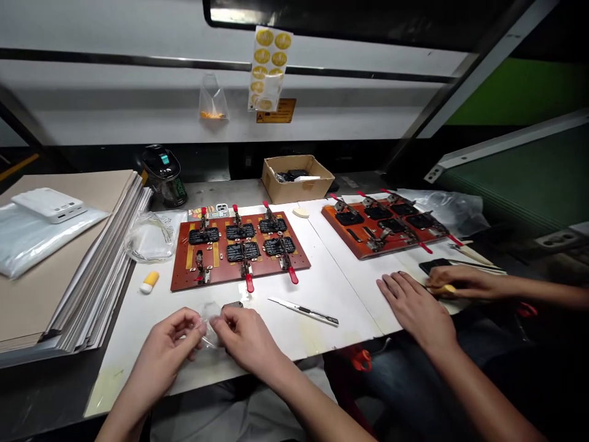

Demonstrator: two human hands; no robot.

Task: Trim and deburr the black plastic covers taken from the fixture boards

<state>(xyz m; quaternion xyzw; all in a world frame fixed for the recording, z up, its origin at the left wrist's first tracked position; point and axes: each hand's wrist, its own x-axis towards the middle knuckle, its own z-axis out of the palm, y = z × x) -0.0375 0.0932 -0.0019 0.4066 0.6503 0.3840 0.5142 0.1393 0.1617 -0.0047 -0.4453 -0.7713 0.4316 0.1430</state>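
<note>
In the head view, the clear film (211, 337) spans the gap between left hand (168, 344) and right hand (251, 341), fingertips of both pinched on it; its long axis is unclear; a dark piece (234, 304) sits just beyond the right fingers, whether gripped I cannot tell; the knife (304, 311) lies apart, nearer the right hand.

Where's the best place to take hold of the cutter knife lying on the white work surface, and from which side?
Best pinched across the thicker right-hand part of its body, I'd say, coming from above and the near right. The cutter knife lies flat and slanted, its narrow, pointed end, probably the blade, aimed left, so this keeps fingers off it.
</note>
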